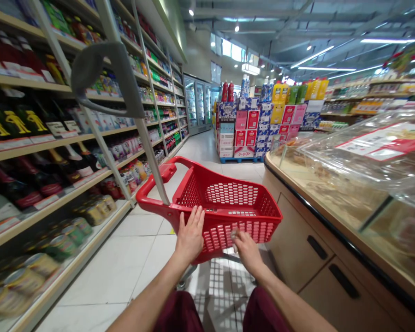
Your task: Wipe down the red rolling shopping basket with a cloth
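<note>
A red shopping cart (228, 216) stands at the frame's center, its grey handle (122, 69) at upper left. The left hand (191, 233), lower center, has fingers extended over the near rim; contact is unclear. The right hand (245, 246), farther right, is curled around a small pale item (234, 234). Shelves (38, 146) occupy the left; a worktop (290, 182), the right.

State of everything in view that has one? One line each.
Left hand: open, fingers straight, at the cart's near side
Right hand: fingers curled on a small pale item, too blurred to identify
Red cart: upright
Grey handle: raised
Counter fronts: shut
Fridge doors: shut
Boxes: stacked on a blue pallet
Ceiling lights: lit
</note>
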`<state>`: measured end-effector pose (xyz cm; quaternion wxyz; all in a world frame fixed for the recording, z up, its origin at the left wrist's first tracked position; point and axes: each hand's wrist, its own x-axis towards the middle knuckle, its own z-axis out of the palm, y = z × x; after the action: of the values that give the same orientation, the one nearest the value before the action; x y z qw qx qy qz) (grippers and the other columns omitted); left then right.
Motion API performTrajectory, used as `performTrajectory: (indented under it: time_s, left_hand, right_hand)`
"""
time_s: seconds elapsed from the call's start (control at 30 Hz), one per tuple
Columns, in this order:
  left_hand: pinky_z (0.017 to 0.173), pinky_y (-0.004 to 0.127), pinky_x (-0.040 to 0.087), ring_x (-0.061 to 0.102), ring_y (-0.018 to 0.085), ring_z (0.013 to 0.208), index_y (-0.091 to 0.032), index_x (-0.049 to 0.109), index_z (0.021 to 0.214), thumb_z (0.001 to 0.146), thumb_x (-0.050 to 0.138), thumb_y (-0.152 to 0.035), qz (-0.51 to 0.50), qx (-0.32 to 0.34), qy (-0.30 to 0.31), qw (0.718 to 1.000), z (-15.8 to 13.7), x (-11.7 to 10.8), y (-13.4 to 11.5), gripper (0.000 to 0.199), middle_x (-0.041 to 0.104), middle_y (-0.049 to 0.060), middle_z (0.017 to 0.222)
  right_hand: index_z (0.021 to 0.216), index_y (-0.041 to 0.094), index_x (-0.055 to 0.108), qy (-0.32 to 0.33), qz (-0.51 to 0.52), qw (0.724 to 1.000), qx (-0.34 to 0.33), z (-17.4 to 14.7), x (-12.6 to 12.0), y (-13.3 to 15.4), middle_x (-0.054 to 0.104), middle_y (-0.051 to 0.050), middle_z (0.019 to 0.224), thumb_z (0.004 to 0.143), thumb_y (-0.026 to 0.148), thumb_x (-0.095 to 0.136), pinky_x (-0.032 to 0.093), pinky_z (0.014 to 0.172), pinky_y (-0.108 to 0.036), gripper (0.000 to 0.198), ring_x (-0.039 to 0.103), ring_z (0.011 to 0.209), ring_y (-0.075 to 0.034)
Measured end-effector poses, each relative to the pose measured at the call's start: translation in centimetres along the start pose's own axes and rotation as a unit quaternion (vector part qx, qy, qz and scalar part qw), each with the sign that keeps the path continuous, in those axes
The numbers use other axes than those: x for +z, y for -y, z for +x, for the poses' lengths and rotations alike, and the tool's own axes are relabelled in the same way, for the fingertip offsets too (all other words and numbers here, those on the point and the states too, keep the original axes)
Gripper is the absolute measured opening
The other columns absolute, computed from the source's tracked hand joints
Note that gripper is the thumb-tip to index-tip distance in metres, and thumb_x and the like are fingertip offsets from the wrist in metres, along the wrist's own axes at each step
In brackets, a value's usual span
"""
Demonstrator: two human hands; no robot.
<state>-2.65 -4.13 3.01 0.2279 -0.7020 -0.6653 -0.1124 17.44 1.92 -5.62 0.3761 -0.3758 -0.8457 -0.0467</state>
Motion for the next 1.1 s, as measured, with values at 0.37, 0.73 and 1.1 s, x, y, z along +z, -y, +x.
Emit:
performTrajectory:
  time_s: [0.37, 0.73, 1.1]
  left_hand:
    - [0.106, 0.049, 0.007, 0.017, 0.023, 0.130, -0.011, 0.032, 0.129, 0.066, 0.040, -0.015, 0.018, -0.047, -0.021, 0.999, -0.3, -1.0, 2.9, 0.064, 0.031, 0.009, 0.137]
    - [0.106, 0.048, 0.007, 0.017, 0.022, 0.131, -0.010, 0.030, 0.130, 0.067, 0.039, -0.013, 0.007, -0.054, -0.041, 0.998, -1.5, -1.3, 4.0, 0.064, 0.028, 0.010, 0.139]
    - [0.104, 0.052, 0.008, 0.018, 0.024, 0.130, -0.005, 0.025, 0.131, 0.072, 0.037, -0.017, -0.001, -0.179, -0.109, 0.978, -1.7, -2.0, 7.8, 0.062, 0.028, 0.015, 0.138]
  right_hand:
    - [0.084, 0.023, 0.063, 0.006, 0.020, 1.000, -0.021, 1.0, 1.3, 2.2, 0.059, -0.005, 0.090, 0.078, 0.010, 0.044, 0.044, 0.068, -0.027, 0.024, 0.052, 0.080, -0.017]
    - [0.087, 0.022, 0.063, -0.019, 0.037, 0.998, -0.051, 2.6, 1.7, 4.6, 0.059, -0.005, 0.090, 0.080, 0.013, 0.045, 0.043, 0.069, -0.027, 0.021, 0.052, 0.080, -0.016]
    - [0.094, 0.020, 0.061, -0.058, 0.060, 0.992, -0.091, 6.6, 1.4, 8.1, 0.056, -0.007, 0.103, 0.081, 0.014, 0.045, 0.042, 0.077, -0.031, 0.020, 0.048, 0.090, -0.018]
